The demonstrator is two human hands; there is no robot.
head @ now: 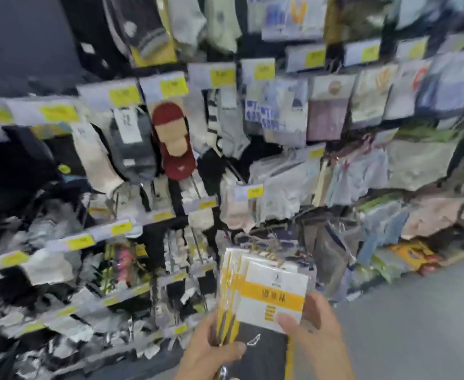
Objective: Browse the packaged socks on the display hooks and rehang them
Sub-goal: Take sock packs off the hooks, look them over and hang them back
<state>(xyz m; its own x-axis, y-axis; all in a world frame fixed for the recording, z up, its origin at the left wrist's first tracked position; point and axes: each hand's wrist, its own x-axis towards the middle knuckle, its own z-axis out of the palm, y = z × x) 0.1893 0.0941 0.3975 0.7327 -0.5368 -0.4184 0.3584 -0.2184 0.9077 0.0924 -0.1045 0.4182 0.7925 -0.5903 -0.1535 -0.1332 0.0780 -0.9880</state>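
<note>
Probably light and slippery in film, the sock packs (274, 292) at lower centre were gripped along their left edge by the left hand (211, 349), the right hand (315, 322) pinching the front pack's stiff card, likely the surest hold.

Of the person only two hands and a short run of each forearm show, low in the view. The left grip (211, 349) is a bare hand on a bare wrist, uncovered all the way to the lower edge of the frame. The right grip (317, 322) is bare too, hand, wrist and forearm alike, and looks the broader of the two. On it, near the base of the thumb, sits a small dark mark (309, 329); whether it is ink, a smudge or a shadow cannot be told. The left thumb's nail looks short and rounded, though blurred, and knuckles and creases on both hands are smeared soft.
</note>
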